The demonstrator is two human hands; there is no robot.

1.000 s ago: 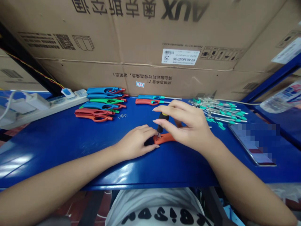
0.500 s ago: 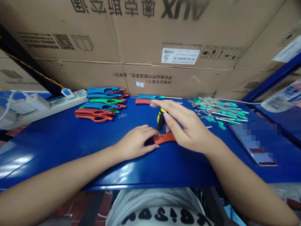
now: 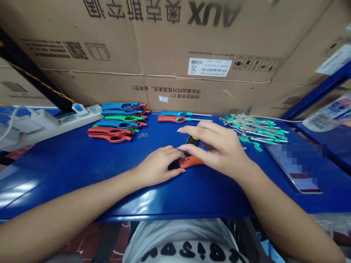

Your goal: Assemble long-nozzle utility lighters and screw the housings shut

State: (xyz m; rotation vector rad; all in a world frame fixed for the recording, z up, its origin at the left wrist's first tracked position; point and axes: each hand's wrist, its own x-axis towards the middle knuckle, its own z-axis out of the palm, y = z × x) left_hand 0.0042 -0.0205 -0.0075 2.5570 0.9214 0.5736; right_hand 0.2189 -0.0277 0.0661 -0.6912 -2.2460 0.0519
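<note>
1. Orange case: flat on the worktop, in front of you, between your hands.
2. Your left hand: thumb and finger pinching its left end. Keep that firm so it can't twist.
3. Your right hand: thumb and forefinger parted around the screwdriver; can't tell if other fingers grip.
4. Likely driving a screw: keep the shaft in line with the hole, press down, turn gently; plastic may strip.
5. Case long axis: left-right, right end slightly farther away. Blunt end points left; other end hidden under your right hand.
</note>
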